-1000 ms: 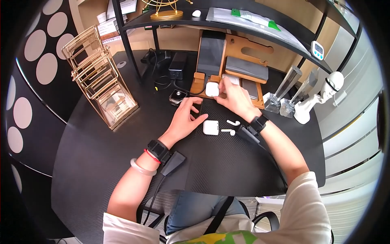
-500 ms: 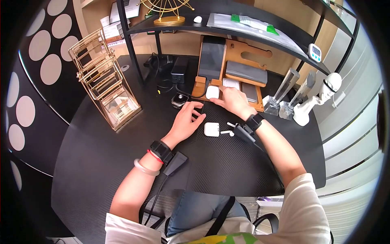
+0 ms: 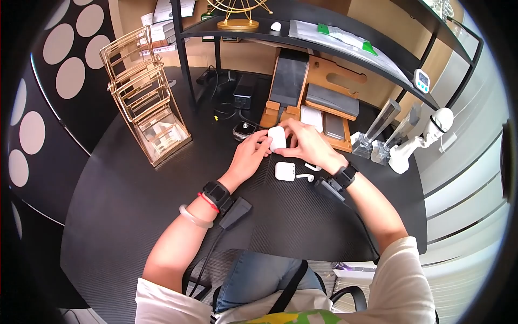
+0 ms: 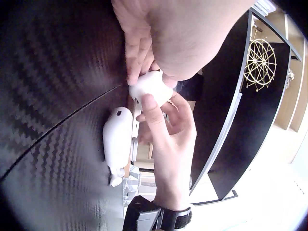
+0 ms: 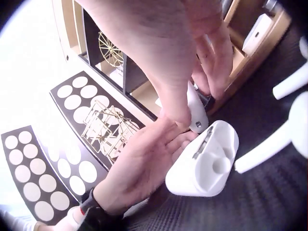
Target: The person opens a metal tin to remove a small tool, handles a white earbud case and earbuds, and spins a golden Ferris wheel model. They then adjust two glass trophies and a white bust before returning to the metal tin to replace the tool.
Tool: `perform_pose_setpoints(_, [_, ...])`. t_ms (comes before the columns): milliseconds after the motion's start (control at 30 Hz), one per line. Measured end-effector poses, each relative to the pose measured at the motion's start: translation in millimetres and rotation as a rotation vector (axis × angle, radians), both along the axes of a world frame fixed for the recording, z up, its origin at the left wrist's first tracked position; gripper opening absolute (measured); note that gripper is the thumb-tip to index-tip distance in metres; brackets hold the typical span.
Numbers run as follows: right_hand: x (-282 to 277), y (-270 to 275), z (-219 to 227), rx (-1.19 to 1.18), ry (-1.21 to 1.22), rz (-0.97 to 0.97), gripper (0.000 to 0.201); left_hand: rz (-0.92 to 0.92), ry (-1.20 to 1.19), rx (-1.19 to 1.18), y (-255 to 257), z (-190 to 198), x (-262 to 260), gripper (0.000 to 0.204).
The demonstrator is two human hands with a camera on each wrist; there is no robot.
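A white earbud charging case (image 3: 277,139) is held between both hands in front of the wooden stand. My right hand (image 3: 313,144) pinches it with thumb and fingers from the right. The fingers of my left hand (image 3: 245,162) grip its left side; in the left wrist view the held case (image 4: 149,91) is partly covered by both hands. Nearer me on the desk lies a second white case (image 3: 284,171). Seen from the right wrist, this second case (image 5: 187,173) shows hollows and a slot on its end. Two white earbuds (image 3: 308,177) lie to its right.
Behind the hands stands a wooden stand (image 3: 294,111) carrying a phone (image 3: 290,81). A black watch (image 3: 244,128) sits left of it. A gold wire rack (image 3: 145,102) is at the left; clear trophies (image 3: 362,141) and a white figurine (image 3: 404,154) stand at the right.
My right hand has drawn the white case away from the wooden stand toward me. My left hand, earlier apart from it, now grips its left side. The second case stays on the desk.
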State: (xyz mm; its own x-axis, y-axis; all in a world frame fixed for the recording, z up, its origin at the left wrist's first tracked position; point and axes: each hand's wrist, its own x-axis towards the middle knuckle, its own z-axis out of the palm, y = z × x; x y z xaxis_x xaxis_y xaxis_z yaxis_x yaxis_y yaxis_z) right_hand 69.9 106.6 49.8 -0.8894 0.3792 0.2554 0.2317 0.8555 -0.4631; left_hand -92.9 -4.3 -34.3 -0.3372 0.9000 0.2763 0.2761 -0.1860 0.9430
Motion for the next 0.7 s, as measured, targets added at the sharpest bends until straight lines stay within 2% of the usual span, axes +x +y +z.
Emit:
perform_pose_setpoints(33, [0.5, -1.7, -0.6, -0.147, 0.033, 0.042, 0.05, 0.0, -0.004, 0.001, 0.9, -1.4, -1.9, 0.045])
perform_pose_setpoints(67, [1.4, 1.8, -5.3, -0.144, 0.089, 0.132, 0.05, 0.014, 0.05, 0.011, 1.7, -2.3, -4.3, 0.042])
perform_pose_setpoints(100, [3.2, 2.0, -5.8, -0.144, 0.088, 0.132, 0.05, 0.029, 0.105, 0.02, 2.0, -3.6, -5.8, 0.039])
perform_pose_setpoints(133, [4.6, 1.3, -6.1, -0.239, 0.101, 0.136, 0.049, 0.03, 0.104, 0.021, 2.5, -3.8, -5.0, 0.039])
perform_pose_setpoints(167, [5.1, 1.0, -6.1, -0.335, 0.112, 0.142, 0.048, 0.027, -0.004, 0.054, 3.4, -4.2, -3.5, 0.036])
perform_pose_setpoints(200, [4.3, 3.3, -7.2, -0.334, 0.109, 0.145, 0.048, 0.024, -0.113, 0.087, 3.6, -4.6, -2.6, 0.033])
perform_pose_setpoints(267, [3.1, 8.1, -9.3, -0.526, 0.089, 0.094, 0.045, 0.003, -0.134, 0.097, 4.0, -7.1, -1.5, 0.032])
perform_pose_setpoints(567, [5.4, -11.9, -3.5, -0.356, 0.061, -0.043, 0.037, 0.032, -0.031, -0.009, -2.4, 9.2, 2.8, 0.028])
perform_pose_setpoints(700, [2.1, -4.3, -14.9, -0.374, 0.104, -0.025, 0.036, 0.069, -0.002, -0.02, -3.9, 11.7, 4.5, 0.027])
